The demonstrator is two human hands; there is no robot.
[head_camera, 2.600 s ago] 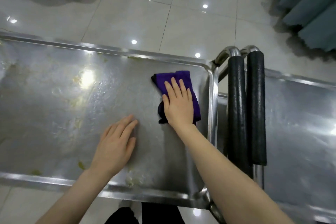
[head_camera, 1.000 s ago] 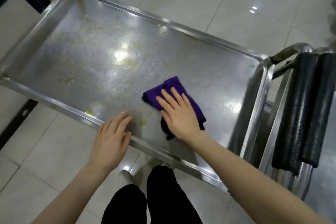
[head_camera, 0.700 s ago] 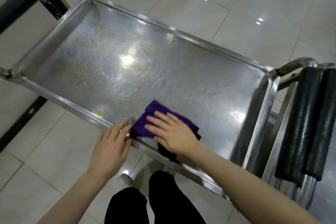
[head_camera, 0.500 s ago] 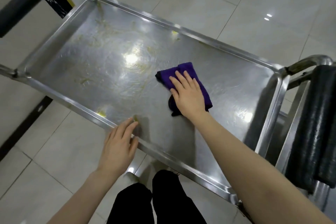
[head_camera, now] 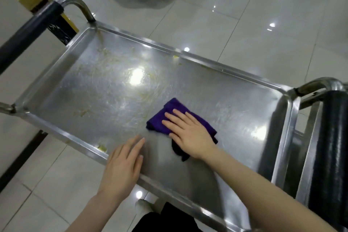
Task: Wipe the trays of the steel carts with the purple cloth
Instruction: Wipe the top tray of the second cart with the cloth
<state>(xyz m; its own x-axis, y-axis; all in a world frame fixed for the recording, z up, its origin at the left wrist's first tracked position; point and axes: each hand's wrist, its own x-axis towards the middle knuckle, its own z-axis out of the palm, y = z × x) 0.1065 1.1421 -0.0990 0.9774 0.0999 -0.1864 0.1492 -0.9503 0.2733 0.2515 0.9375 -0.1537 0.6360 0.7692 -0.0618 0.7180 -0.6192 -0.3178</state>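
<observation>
Purple cloth (head_camera: 172, 106) sits folded on the cart tray (head_camera: 235, 118), toward your near-right side. Your right grip (head_camera: 190, 135) is released, flat fingers pressing on it. Left grip (head_camera: 124, 162) is released too, flat over the near rim. Yellowish smears (head_camera: 143, 96) cover the left half.

Bare forearms (head_camera: 254, 184), black trousers (head_camera: 169, 221), one pale shoe (head_camera: 141, 205).
</observation>
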